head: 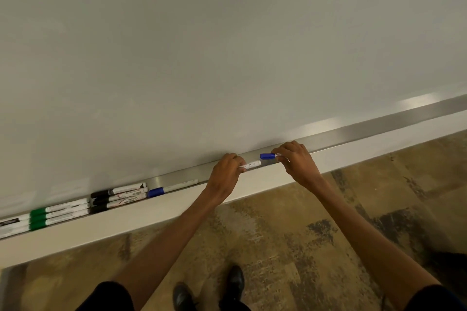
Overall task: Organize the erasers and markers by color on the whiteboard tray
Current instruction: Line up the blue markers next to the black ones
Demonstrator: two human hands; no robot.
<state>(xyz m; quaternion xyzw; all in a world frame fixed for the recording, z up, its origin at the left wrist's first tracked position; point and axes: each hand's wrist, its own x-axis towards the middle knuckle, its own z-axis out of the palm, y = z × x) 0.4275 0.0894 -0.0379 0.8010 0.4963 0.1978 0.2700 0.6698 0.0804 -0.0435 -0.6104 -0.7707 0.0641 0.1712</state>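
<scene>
Whiteboard, blank, fills upper view; mottled brown floor below, dark shoes visible. Item: whiteboard tray, metal channel w/ white front lip, running lower-left to upper-right. Contents, left to right: green markers, approx. three, stacked side by side, caps aligned; black markers, approx. three, grouped just beside the green set; blue marker, single, lying in tray right of the black grp. Further white barrels at far left edge, partly cut off, colour unclear. Erasers: none in view. Left hand closed around a white marker barrel at tray level. Right hand pinching a blue-capped marker just beside that barrel; whether these are two markers or one w/ cap being pulled/pushed, cannot tell. Status, est.: green + black sorted; blue grp begun, one placed, held item(s) likely to join it. Remaining: seat held blue stock next to the lone blue; erasers unaccounted for; tray to the right appears bare as far as shown.
</scene>
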